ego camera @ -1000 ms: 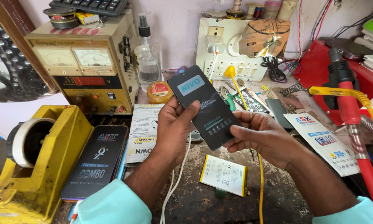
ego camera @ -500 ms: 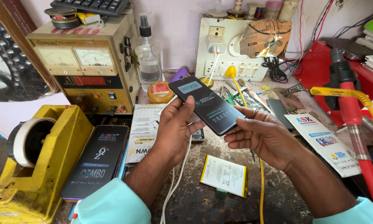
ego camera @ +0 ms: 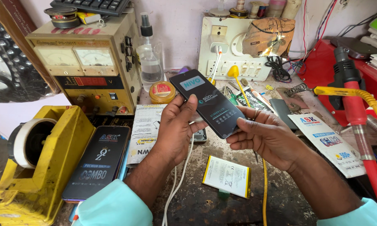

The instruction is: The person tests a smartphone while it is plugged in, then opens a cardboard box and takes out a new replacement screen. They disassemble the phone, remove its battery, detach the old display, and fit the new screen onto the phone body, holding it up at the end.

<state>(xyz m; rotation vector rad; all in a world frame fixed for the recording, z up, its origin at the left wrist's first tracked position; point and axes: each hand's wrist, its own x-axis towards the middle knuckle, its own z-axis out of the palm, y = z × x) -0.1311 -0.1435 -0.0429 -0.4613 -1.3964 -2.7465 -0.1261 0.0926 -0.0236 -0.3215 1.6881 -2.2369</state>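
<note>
We hold a black phone screen panel [ego camera: 209, 102] above the bench with both hands, its long side slanting from upper left down to lower right and its printed face turned up toward us. Our left hand [ego camera: 178, 129] grips it from the left side, thumb laid over the near edge and fingers curled underneath, so the hand is closed on the panel. Our right hand [ego camera: 266, 136] pinches the lower right corner between thumb and fingertips, likewise clamped on it. Directly below the hands, on the worn bench top [ego camera: 197, 201], lies a flat white phone battery [ego camera: 227, 175], apart from both hands. A white cable [ego camera: 178, 184] runs down between our forearms, and a thin yellow cable [ego camera: 264, 192] passes just right of the battery. To the left lies a dark boxed screen pack [ego camera: 98, 163], beside a yellow tape dispenser [ego camera: 46, 167]. Behind stands a beige power supply with two dials [ego camera: 86, 67], a clear spray bottle [ego camera: 149, 56] beside it and a small round orange-lidded tin [ego camera: 162, 92] in front of the bottle. A white socket board [ego camera: 234, 46] stands against the wall, and a red-handled hot air tool [ego camera: 358, 113] stands at the right.
</note>
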